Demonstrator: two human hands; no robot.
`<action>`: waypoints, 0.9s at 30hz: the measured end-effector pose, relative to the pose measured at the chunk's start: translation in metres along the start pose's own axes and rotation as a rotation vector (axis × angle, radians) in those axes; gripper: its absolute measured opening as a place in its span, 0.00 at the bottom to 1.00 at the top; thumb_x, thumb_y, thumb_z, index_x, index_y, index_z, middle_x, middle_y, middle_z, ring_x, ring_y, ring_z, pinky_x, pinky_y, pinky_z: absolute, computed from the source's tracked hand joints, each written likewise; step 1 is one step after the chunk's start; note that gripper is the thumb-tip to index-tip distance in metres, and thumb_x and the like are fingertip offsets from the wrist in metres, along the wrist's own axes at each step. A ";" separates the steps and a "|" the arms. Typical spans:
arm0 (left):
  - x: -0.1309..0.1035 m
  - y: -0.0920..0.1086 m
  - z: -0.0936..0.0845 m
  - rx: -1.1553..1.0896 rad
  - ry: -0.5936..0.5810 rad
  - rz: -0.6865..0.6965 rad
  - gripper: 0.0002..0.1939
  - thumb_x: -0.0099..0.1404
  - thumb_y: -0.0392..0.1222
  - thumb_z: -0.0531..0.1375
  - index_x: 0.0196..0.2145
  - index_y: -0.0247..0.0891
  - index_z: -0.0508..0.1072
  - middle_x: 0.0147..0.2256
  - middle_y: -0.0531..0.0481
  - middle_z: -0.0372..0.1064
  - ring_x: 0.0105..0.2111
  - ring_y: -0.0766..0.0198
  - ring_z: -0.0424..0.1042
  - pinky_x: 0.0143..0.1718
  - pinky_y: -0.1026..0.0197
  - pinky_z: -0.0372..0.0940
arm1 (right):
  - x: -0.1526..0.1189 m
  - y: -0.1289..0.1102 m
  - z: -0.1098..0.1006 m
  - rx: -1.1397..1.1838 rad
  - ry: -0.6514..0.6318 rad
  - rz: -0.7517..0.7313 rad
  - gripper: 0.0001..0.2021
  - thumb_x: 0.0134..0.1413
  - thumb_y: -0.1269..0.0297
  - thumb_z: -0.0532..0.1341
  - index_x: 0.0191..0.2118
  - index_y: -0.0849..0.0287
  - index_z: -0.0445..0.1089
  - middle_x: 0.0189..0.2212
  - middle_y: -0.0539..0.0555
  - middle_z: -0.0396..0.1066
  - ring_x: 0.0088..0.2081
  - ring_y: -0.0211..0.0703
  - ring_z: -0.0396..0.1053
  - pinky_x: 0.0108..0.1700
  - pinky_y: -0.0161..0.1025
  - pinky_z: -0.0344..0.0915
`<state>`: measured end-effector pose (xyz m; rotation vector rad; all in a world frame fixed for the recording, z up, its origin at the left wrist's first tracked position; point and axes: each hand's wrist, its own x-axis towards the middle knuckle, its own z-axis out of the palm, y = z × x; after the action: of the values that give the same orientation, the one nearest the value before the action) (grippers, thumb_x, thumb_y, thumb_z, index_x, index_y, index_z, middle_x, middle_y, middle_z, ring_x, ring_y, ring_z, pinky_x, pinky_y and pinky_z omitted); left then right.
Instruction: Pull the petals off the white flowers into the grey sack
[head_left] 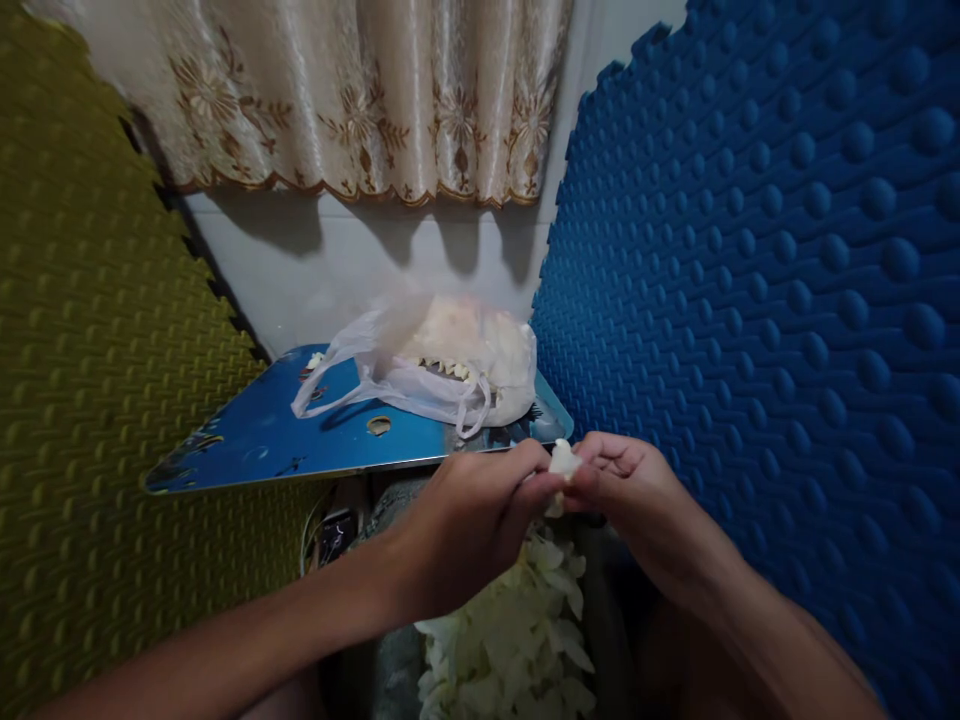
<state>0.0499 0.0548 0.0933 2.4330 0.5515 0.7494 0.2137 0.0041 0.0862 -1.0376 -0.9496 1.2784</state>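
Between my two hands is a small white flower [564,459], its cupped petals facing up. My left hand [480,515] pinches it from the left with thumb and forefinger. From the other side my right hand [626,490] grips it with thumb and fingertips. Just below hangs a thick bunch of white artificial-looking petals [510,645], partly covered by my left hand. Whether a thread joins the flower to the bunch, I cannot tell. Beyond my hands a white plastic bag [420,385] lies open on its side, with several small white flowers [446,369] showing at its mouth.
The bag rests on a low blue table [255,440] with a picture print and a hole. One loose white piece [316,361] sits at its far left. Foam mats, yellow [97,350] and blue [780,300], stand either side. A curtain [360,100] hangs behind; a dark device [337,533] lies below.
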 end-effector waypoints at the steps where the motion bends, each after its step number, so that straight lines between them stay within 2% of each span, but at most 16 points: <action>1: 0.000 -0.001 0.000 0.004 0.034 -0.007 0.12 0.69 0.41 0.46 0.29 0.37 0.63 0.22 0.57 0.56 0.21 0.69 0.55 0.25 0.65 0.50 | -0.001 -0.002 -0.002 -0.014 -0.020 0.012 0.10 0.34 0.63 0.72 0.25 0.60 0.73 0.20 0.49 0.73 0.22 0.33 0.69 0.26 0.28 0.64; 3: 0.000 -0.003 0.001 0.000 0.100 -0.031 0.14 0.68 0.41 0.46 0.24 0.37 0.60 0.20 0.58 0.52 0.21 0.70 0.52 0.24 0.65 0.48 | -0.001 -0.004 -0.003 -0.061 -0.031 0.034 0.11 0.36 0.64 0.71 0.30 0.60 0.75 0.24 0.50 0.75 0.26 0.35 0.71 0.30 0.29 0.66; 5: -0.001 -0.004 0.002 -0.026 0.133 -0.072 0.17 0.67 0.40 0.46 0.20 0.37 0.58 0.19 0.58 0.49 0.20 0.70 0.50 0.23 0.65 0.46 | -0.001 -0.005 -0.001 -0.095 -0.027 0.037 0.10 0.38 0.64 0.70 0.31 0.60 0.76 0.25 0.51 0.76 0.27 0.36 0.72 0.32 0.30 0.67; 7: -0.002 -0.004 0.003 -0.085 0.131 -0.149 0.17 0.67 0.40 0.46 0.20 0.37 0.60 0.18 0.58 0.50 0.20 0.70 0.51 0.22 0.65 0.47 | -0.001 -0.005 0.002 -0.102 -0.004 0.014 0.09 0.37 0.64 0.71 0.29 0.59 0.75 0.24 0.50 0.75 0.27 0.36 0.72 0.33 0.30 0.68; 9: -0.001 -0.005 0.002 -0.124 0.147 -0.230 0.17 0.66 0.41 0.47 0.22 0.36 0.64 0.17 0.58 0.51 0.19 0.70 0.53 0.21 0.66 0.47 | 0.000 -0.004 0.003 -0.112 0.034 -0.018 0.10 0.35 0.63 0.71 0.28 0.60 0.75 0.22 0.50 0.74 0.26 0.36 0.71 0.32 0.30 0.68; 13: 0.004 -0.014 -0.004 0.001 0.293 -0.306 0.17 0.64 0.41 0.48 0.19 0.36 0.63 0.16 0.57 0.50 0.19 0.69 0.52 0.21 0.66 0.47 | 0.001 -0.005 -0.003 -0.135 0.163 -0.096 0.11 0.36 0.60 0.71 0.29 0.59 0.75 0.24 0.50 0.74 0.25 0.35 0.70 0.31 0.29 0.68; 14: 0.004 -0.017 -0.004 0.031 0.265 -0.299 0.16 0.63 0.39 0.48 0.19 0.35 0.64 0.16 0.57 0.50 0.19 0.69 0.53 0.21 0.66 0.47 | 0.001 -0.005 -0.004 -0.138 0.185 -0.110 0.12 0.37 0.60 0.71 0.29 0.59 0.75 0.25 0.50 0.74 0.25 0.34 0.70 0.30 0.29 0.67; 15: 0.005 -0.020 -0.004 0.053 0.173 -0.275 0.16 0.62 0.37 0.49 0.19 0.35 0.65 0.16 0.57 0.52 0.19 0.69 0.54 0.20 0.67 0.47 | 0.001 -0.006 -0.006 -0.138 0.196 -0.111 0.12 0.37 0.59 0.71 0.30 0.59 0.75 0.25 0.50 0.74 0.25 0.33 0.69 0.30 0.28 0.66; 18: 0.001 -0.026 0.003 0.136 -0.219 -0.099 0.13 0.60 0.36 0.52 0.21 0.37 0.71 0.17 0.55 0.62 0.19 0.67 0.60 0.21 0.66 0.52 | 0.001 -0.008 -0.006 -0.135 0.182 -0.078 0.13 0.35 0.59 0.71 0.28 0.61 0.74 0.23 0.50 0.72 0.22 0.32 0.66 0.26 0.28 0.63; 19: -0.001 -0.027 0.006 0.159 -0.293 -0.037 0.10 0.60 0.38 0.55 0.25 0.38 0.74 0.20 0.53 0.67 0.21 0.65 0.63 0.23 0.65 0.56 | 0.001 -0.008 -0.005 -0.137 0.173 -0.069 0.13 0.35 0.59 0.71 0.27 0.62 0.74 0.22 0.50 0.72 0.22 0.32 0.66 0.25 0.28 0.62; 20: -0.003 -0.028 0.009 0.169 -0.312 0.008 0.07 0.59 0.40 0.57 0.30 0.39 0.75 0.25 0.51 0.71 0.25 0.63 0.67 0.27 0.64 0.59 | 0.000 -0.008 -0.004 -0.141 0.165 -0.067 0.13 0.36 0.59 0.71 0.27 0.62 0.73 0.21 0.50 0.71 0.21 0.32 0.65 0.25 0.28 0.61; 21: -0.004 -0.027 0.011 0.164 -0.292 0.029 0.08 0.58 0.43 0.59 0.35 0.40 0.75 0.31 0.48 0.73 0.30 0.59 0.69 0.32 0.62 0.62 | 0.000 -0.008 -0.004 -0.148 0.161 -0.074 0.12 0.37 0.59 0.71 0.26 0.62 0.72 0.20 0.49 0.70 0.21 0.32 0.64 0.25 0.28 0.60; 23: -0.004 -0.025 0.012 0.098 -0.197 -0.005 0.17 0.57 0.46 0.61 0.44 0.40 0.72 0.40 0.43 0.72 0.40 0.54 0.69 0.41 0.56 0.63 | 0.000 -0.008 -0.003 -0.166 0.162 -0.094 0.12 0.39 0.59 0.70 0.24 0.62 0.70 0.18 0.48 0.68 0.21 0.31 0.62 0.24 0.28 0.58; 25: -0.002 -0.020 0.009 -0.048 -0.069 -0.098 0.20 0.59 0.47 0.59 0.48 0.39 0.69 0.42 0.42 0.70 0.41 0.54 0.68 0.43 0.55 0.63 | 0.000 -0.007 -0.001 -0.193 0.159 -0.102 0.13 0.40 0.58 0.69 0.22 0.61 0.68 0.16 0.46 0.66 0.20 0.30 0.61 0.23 0.28 0.57; 27: 0.000 -0.013 0.005 -0.208 0.061 -0.153 0.21 0.59 0.47 0.60 0.50 0.38 0.68 0.40 0.43 0.70 0.38 0.58 0.69 0.40 0.57 0.65 | 0.001 -0.006 0.001 -0.214 0.130 -0.095 0.14 0.39 0.58 0.69 0.21 0.61 0.67 0.15 0.46 0.65 0.19 0.31 0.60 0.22 0.29 0.56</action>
<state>0.0504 0.0629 0.0820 2.1565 0.6419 0.7773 0.2149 0.0049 0.0924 -1.2113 -1.0383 1.0346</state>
